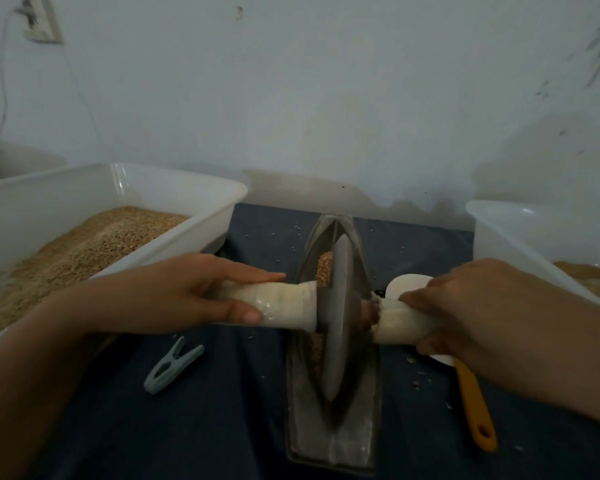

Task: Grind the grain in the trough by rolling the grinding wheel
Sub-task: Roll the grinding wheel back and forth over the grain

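Observation:
A dark metal boat-shaped trough (333, 441) lies lengthwise on the dark cloth. A thin grinding wheel (338, 320) stands upright in its groove. Brown grain (324, 268) shows in the trough to the wheel's left, at the far side and near the axle. A white-wrapped handle (284, 301) runs through the wheel to both sides. My left hand (201, 292) holds the left end, fingers stretched along the top and thumb underneath. My right hand (465, 306) grips the right end with curled fingers.
A large white tub (174, 188) of grain stands at the left, another white tub (499, 230) at the right. A grey-green clothes peg (172, 365) lies left of the trough. A white spatula with an orange handle (471, 403) lies under my right hand. Spilled grains dot the cloth.

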Demonstrator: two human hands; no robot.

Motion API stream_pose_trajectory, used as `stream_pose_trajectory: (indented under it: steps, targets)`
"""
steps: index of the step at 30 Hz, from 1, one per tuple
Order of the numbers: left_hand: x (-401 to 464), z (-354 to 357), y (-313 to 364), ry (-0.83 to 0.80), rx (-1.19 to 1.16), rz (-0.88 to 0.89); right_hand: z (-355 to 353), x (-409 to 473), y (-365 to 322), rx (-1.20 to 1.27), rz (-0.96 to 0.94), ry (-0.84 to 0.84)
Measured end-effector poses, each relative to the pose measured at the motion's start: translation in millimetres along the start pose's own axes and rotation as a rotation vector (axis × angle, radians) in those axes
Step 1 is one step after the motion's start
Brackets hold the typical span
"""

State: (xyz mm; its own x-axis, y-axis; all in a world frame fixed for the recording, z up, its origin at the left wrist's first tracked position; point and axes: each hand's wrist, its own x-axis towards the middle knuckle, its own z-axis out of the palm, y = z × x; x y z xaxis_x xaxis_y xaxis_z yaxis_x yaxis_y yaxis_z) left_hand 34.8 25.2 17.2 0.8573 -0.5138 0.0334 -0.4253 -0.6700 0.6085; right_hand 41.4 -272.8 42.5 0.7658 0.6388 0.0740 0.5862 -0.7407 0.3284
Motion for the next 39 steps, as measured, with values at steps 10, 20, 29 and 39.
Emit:
stream_pose_trajectory:
  steps: [10,20,29,39]
  targets:
    - [35,36,-19,0.543,0.558,0.067,48,40,15,0.052,0.231,0.230]
    - [3,3,1,0.072,0.068,0.035,7,4,6,0.062,0.022,0.015]
    - [19,21,-6,0.319,0.421,0.040,32,26,14,0.144,0.144,0.143]
    - [7,7,-1,0.122,0.183,-0.016,18,16,7,-0.019,0.031,0.082]
